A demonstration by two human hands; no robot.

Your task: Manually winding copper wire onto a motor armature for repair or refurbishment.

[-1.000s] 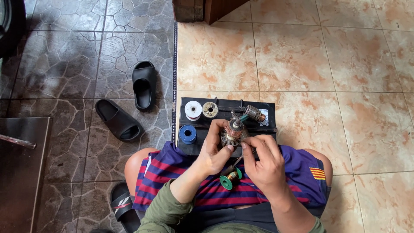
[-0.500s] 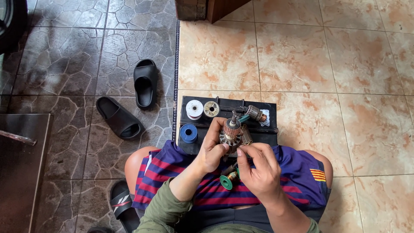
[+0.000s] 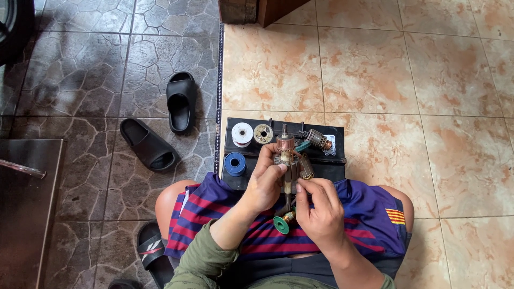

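Copper-wound motor armature (image 3: 289, 160) upright over black tray (image 3: 334, 166), left hand (image 3: 265, 184) gripping its side, right hand (image 3: 318, 211) pinching its lower windings, blue tape roll (image 3: 235, 164) nearby.

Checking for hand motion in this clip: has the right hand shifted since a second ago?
Yes. The right hand has slid down the motor armature toward the person's lap, away from the black tray; its fingers now pinch lower on the shaft.
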